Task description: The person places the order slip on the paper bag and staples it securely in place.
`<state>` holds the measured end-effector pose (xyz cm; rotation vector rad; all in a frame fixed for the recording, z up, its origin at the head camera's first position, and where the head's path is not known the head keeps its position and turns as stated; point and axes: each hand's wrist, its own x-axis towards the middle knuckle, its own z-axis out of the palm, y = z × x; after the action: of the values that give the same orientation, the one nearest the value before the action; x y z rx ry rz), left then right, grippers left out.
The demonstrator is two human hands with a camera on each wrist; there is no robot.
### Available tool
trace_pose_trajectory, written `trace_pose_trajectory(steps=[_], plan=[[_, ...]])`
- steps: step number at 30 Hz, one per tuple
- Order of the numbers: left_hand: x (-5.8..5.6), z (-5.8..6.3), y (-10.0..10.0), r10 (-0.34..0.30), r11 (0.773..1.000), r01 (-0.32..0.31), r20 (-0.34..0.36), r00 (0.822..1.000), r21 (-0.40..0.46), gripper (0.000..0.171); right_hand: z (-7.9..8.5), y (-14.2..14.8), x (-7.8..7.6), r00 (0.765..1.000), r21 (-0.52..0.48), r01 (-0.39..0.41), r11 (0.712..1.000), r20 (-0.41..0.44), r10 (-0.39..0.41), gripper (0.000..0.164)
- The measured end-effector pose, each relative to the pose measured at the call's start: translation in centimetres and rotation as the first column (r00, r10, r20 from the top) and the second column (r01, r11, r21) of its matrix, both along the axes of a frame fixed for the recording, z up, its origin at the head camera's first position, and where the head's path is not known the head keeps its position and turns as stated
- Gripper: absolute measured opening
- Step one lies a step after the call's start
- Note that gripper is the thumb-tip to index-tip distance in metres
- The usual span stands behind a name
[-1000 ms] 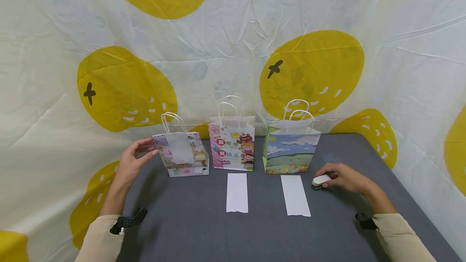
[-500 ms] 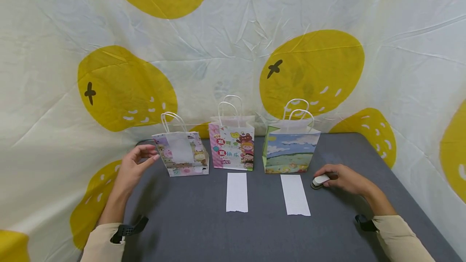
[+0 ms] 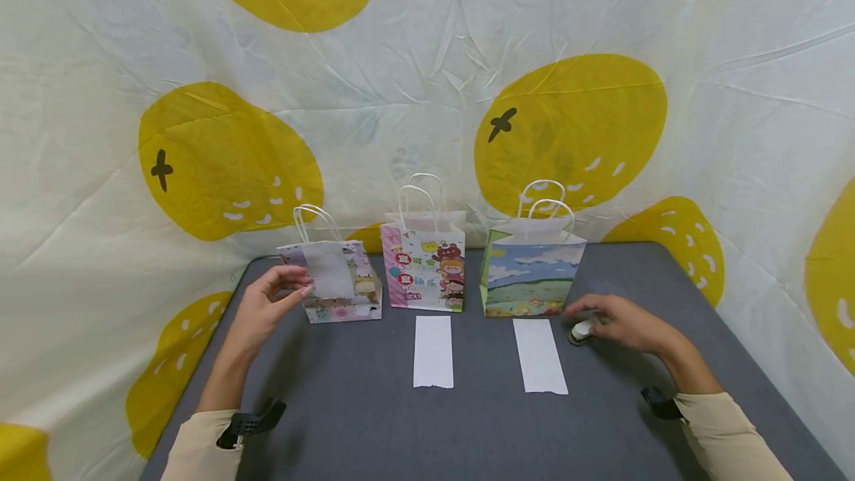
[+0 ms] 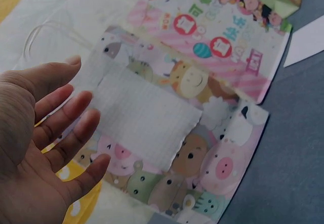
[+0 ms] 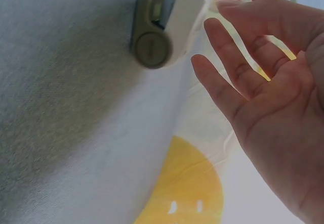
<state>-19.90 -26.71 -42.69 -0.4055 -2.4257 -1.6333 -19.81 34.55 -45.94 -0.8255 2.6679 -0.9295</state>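
Observation:
My left hand (image 3: 272,301) hovers just in front of the left paper bag, fingers loosely bent and holding nothing. That bag (image 4: 187,133) carries pink pigs and other cartoon animals, and a white paper slip (image 4: 147,115) lies against its front. My right hand (image 3: 624,323) is spread beside a small stapler (image 3: 580,330) on the table; its fingers are loose and apart from it in the right wrist view. The stapler (image 5: 174,21) has a white top and a dark base with a round end. Part of it is hidden by the fingers in the head view.
A pink-and-white cartoon bag (image 3: 422,269) and a blue-and-green landscape bag (image 3: 533,280) stand upright at the back of the grey table (image 3: 401,436). Two paper slips lie before them, a middle slip (image 3: 433,352) and a right slip (image 3: 540,356). A patterned cloth (image 3: 414,58) hangs behind.
My left hand has moved right, from the left bag's side to before its front. My right hand has loosened from the stapler, its fingers shifting slightly left and up.

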Motion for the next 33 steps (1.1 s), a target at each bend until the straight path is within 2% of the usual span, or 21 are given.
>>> trace_pose_trajectory(steps=[8, 13, 18, 33], plan=[[-0.1, -0.1, 1.0, -0.022, 1.0, 0.022, 0.029, 0.999, 0.002, 0.039, 1.1, -2.0, 0.7, 0.999, -0.031, 0.043, 0.999, 0.026, -0.042, 0.031], [-0.1, -0.2, 1.4, -0.05, 0.999, 0.051, 0.035, 0.998, -0.012, 0.04, 1.9, -3.7, 1.0, 0.999, -0.057, 0.034, 0.998, 0.022, -0.033, 0.033], [0.0, -0.4, 2.1, -0.092, 0.996, 0.091, 0.041, 0.995, 0.017, 0.04, 3.0, -5.2, 1.3, 1.0, -0.09, 0.016, 0.996, 0.027, -0.014, 0.035], [0.4, -1.5, 4.2, -0.16, 0.985, 0.156, 0.063, 0.985, 0.07, 0.041, 6.9, -9.8, 1.9, 0.991, -0.118, 0.004, 0.993, -0.129, -0.019, 0.03]])
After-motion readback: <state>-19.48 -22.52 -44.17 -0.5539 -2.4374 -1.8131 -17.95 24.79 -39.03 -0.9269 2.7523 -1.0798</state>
